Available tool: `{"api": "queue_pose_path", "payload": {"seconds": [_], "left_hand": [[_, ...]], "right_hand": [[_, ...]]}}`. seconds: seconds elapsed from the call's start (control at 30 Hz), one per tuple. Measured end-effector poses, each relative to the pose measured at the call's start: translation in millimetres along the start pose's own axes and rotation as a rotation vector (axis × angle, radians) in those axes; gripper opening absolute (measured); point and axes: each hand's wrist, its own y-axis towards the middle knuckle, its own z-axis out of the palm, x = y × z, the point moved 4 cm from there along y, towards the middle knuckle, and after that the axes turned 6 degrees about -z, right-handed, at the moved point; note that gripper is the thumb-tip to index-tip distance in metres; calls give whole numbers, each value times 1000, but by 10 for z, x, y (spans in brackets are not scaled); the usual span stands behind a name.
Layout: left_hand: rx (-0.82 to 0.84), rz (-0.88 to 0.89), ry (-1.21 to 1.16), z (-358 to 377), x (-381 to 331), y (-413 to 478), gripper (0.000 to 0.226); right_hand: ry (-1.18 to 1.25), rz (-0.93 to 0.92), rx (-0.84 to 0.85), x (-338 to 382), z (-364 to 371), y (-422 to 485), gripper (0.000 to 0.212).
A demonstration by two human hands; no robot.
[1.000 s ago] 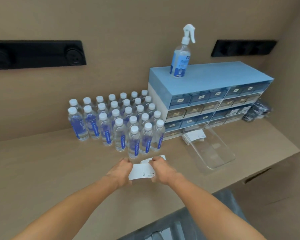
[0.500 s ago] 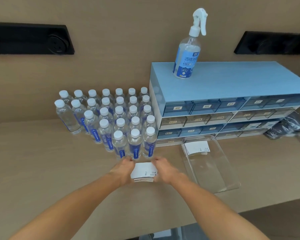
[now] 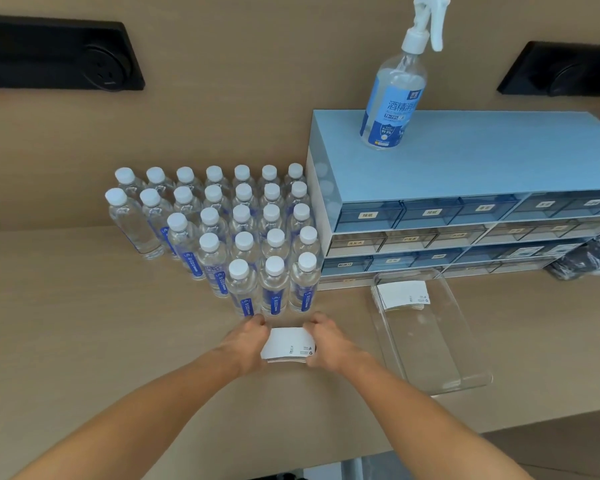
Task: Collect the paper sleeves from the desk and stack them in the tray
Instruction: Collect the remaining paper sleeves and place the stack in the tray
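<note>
While one stack of sleeves [image 3: 401, 296] already lies in the tray [image 3: 465, 382] right of the hands, left hand [image 3: 248, 341] and right hand [image 3: 328, 342] pinch a gathered bundle [image 3: 288, 344] between them, not yet moved from the worktop [image 3: 66, 341].

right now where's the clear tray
In the head view the clear tray lies on the desk to the right of both hands, in front of the blue drawer cabinet, with a stack of paper sleeves at its far end.

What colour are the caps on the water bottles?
White caps on the water bottles, clearest in the head view.
</note>
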Motion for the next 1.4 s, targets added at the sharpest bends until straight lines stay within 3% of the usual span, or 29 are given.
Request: {"api": "queue_pose_path", "payload": {"seconds": [0.53,0.83,1.4], "left_hand": [[59,-70,-10,155,-77,110,56],[25,-66,11,218,-38,174,52],[16,-28,-9,221,28,140,51]], "right_hand": [[-130,60,84,65,159,104,78],[-153,123,34,77,187,112,51],[-167,118,3,104,237,69,50]]}}
